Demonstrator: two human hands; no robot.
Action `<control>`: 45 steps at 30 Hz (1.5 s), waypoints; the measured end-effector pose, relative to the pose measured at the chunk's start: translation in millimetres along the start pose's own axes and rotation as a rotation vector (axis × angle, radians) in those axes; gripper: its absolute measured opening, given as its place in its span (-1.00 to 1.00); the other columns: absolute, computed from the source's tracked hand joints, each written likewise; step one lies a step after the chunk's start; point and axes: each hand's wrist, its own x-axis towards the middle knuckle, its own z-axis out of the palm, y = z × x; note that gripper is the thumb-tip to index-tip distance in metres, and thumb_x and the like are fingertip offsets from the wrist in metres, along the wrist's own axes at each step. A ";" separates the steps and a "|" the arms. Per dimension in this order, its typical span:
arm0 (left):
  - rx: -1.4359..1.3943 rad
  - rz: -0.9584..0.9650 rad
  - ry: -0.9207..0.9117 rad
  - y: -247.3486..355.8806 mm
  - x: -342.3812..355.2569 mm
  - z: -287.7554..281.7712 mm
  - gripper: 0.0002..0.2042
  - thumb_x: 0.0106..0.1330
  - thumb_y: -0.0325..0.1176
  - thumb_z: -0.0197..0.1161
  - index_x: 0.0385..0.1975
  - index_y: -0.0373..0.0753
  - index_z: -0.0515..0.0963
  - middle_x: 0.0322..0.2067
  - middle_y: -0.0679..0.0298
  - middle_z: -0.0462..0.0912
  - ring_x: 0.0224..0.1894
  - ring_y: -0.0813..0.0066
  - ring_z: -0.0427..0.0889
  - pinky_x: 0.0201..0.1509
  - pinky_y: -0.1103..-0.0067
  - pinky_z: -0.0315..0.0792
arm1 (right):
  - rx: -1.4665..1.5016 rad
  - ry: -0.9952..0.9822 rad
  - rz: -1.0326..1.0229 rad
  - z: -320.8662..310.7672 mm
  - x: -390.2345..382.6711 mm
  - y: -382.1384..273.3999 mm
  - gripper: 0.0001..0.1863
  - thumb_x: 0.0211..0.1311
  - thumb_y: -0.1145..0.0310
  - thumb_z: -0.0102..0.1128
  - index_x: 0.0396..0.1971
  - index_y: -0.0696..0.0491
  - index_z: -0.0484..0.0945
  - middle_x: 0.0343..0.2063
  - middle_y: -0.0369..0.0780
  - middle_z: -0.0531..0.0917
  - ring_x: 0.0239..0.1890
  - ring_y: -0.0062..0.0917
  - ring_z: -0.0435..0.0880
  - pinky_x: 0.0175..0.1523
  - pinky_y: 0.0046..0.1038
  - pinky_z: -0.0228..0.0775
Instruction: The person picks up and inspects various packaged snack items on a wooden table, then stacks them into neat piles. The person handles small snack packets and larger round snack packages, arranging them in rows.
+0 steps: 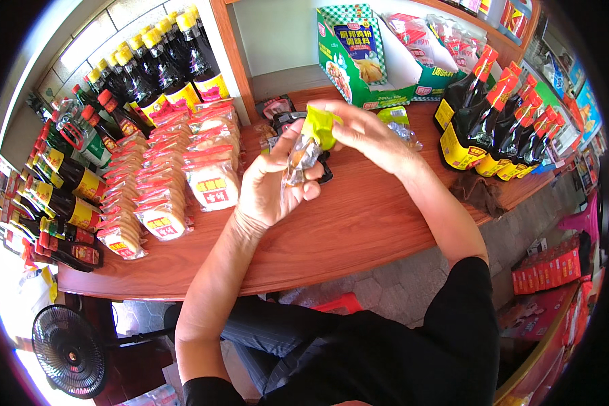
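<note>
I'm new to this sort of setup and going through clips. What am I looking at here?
There is no machine here: a person works with two bare hands. The one picture comes from a wide fisheye camera on the person's head, looking down, so edges bend.

The left hand holds what looks like a small packet, yellow-green at the top and shiny below; the right hand pinches its top.

On the wooden table, red-and-clear packets of round discs sit in rows at left. Dark bottles with red caps stand at right, and a green checked carton stands at the back.
</note>
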 end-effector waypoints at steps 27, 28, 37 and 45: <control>0.246 -0.029 0.079 -8.3 -4.9 1.7 -0.44 0.48 0.23 -0.13 -0.14 -0.23 0.51 -0.53 0.20 0.60 -0.59 0.42 0.52 -0.29 0.34 0.55 | 0.079 0.096 -0.107 -25.0 0.6 3.0 -0.33 0.32 0.33 0.23 0.40 0.00 0.20 0.21 -0.25 0.46 0.14 -0.52 0.51 0.13 -0.47 0.42; 0.190 -0.045 0.027 -8.1 -4.1 1.7 -0.41 0.47 0.27 -0.18 -0.20 -0.22 0.50 -0.59 0.21 0.57 -0.64 0.43 0.47 -0.30 0.31 0.53 | 0.148 -0.016 -0.122 -12.8 -0.1 5.4 -0.30 0.25 0.35 0.30 0.37 0.01 0.25 0.22 -0.25 0.45 0.17 -0.48 0.50 0.19 -0.41 0.39; 0.461 -0.266 0.035 -15.3 3.6 6.6 -0.15 0.36 0.46 -0.30 0.18 -0.28 0.40 -0.02 0.09 0.62 -0.03 0.29 0.64 -0.01 0.43 0.50 | 0.026 0.144 -0.056 19.4 -9.1 -12.9 -0.63 0.31 0.44 0.30 0.06 0.23 0.50 -0.12 -0.26 0.67 -0.12 -0.68 0.64 -0.07 -0.61 0.54; 0.884 0.220 0.244 -23.3 8.1 14.4 -0.64 0.24 -0.51 0.42 0.05 -0.25 0.59 -0.14 0.32 0.71 -0.10 0.60 0.65 -0.04 0.60 0.55 | -0.193 0.389 -0.164 25.2 -6.1 -2.0 -0.71 0.31 0.25 0.34 -0.31 0.22 0.59 -0.51 -0.34 0.62 -0.47 -0.81 0.55 -0.45 -0.64 0.38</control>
